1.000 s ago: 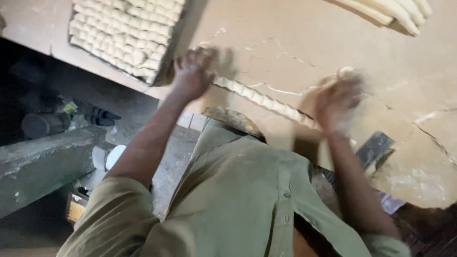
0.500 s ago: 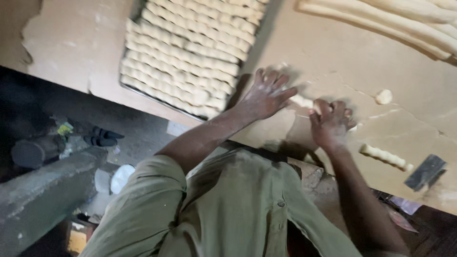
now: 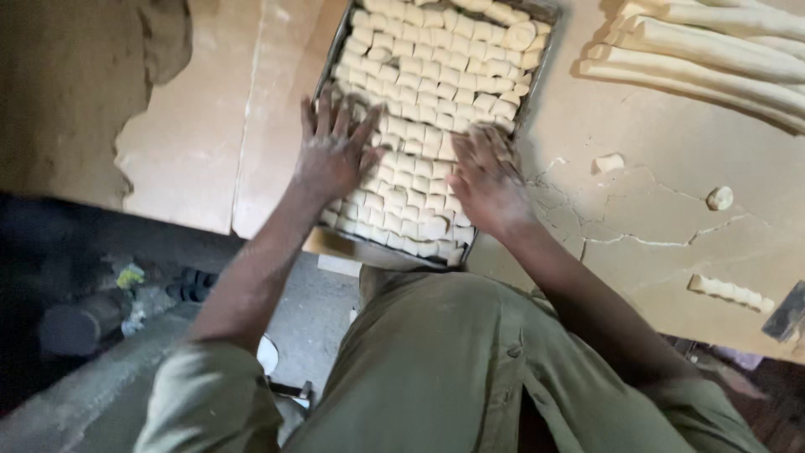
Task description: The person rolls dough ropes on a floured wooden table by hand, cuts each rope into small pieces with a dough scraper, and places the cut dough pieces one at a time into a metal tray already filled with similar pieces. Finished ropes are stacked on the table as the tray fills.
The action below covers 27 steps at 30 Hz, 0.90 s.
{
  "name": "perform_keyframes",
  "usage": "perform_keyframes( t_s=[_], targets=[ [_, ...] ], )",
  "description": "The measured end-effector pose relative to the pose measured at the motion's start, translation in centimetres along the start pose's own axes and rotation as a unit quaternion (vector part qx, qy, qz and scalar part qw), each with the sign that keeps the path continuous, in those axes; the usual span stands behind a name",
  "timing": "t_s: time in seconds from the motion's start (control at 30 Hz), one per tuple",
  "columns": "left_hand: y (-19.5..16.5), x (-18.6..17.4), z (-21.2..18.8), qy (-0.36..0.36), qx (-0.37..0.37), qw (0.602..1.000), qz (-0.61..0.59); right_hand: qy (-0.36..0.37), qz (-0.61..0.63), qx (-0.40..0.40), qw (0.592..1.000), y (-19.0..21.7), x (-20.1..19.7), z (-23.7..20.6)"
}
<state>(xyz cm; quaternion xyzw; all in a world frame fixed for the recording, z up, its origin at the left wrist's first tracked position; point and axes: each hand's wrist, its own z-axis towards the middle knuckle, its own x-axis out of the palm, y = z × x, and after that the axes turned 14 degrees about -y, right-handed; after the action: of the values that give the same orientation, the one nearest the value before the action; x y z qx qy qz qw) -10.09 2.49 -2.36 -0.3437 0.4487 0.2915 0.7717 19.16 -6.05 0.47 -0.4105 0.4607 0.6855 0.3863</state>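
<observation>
Pressing down flat, you have both hands spread over the rows of small pale cut dough pieces [image 3: 419,159] that fill the shallow rectangular metal tray [image 3: 537,13]. The pieces sit packed edge to edge in rows, which looks meant to get as many as possible onto one tray, and flat palms suit levelling or nudging such a packed layer better than pinching would.

Your left hand [image 3: 334,151] lies near the tray's left edge, fingers splayed wide, palm on the dough, closing on nothing. Your right hand [image 3: 488,178] rests toward the right side, fingers likewise extended and slightly blurred, holding nothing that shows.

The tray sits on the floured, cracked tan worktop [image 3: 654,218], its near end at the table's edge in front of you. Long pale rolled dough ropes [image 3: 713,59] lie well apart at the upper right, and a short scored dough strip [image 3: 728,291] lies near the right edge.
</observation>
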Motion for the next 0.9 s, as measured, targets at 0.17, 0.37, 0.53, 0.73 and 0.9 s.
perform_keyframes(
  t_s=[0.17,0.37,0.53,0.73,0.9],
  targets=[
    [-0.7,0.5,0.7,0.065,-0.091,0.993,-0.027,-0.013,-0.011,0.138,0.99,-4.8,-2.1,-6.1],
    [-10.6,2.7,5.4,0.011,-0.033,0.998,-0.043,0.013,-0.091,0.133,0.987,-7.2,-3.9,-10.6],
    [-27.0,11.3,12.0,0.085,0.056,0.953,-0.285,-0.023,0.03,0.211,0.977,-8.5,-7.0,-12.1],
    [-41.0,18.4,13.4,0.097,0.109,0.97,-0.195,-0.04,-0.05,0.301,0.952,-19.8,-16.5,-26.3],
    [-52.4,21.4,8.2,0.186,0.133,0.922,-0.313,-0.112,-0.026,0.454,0.883,-31.8,-21.8,-38.9]
  ],
)
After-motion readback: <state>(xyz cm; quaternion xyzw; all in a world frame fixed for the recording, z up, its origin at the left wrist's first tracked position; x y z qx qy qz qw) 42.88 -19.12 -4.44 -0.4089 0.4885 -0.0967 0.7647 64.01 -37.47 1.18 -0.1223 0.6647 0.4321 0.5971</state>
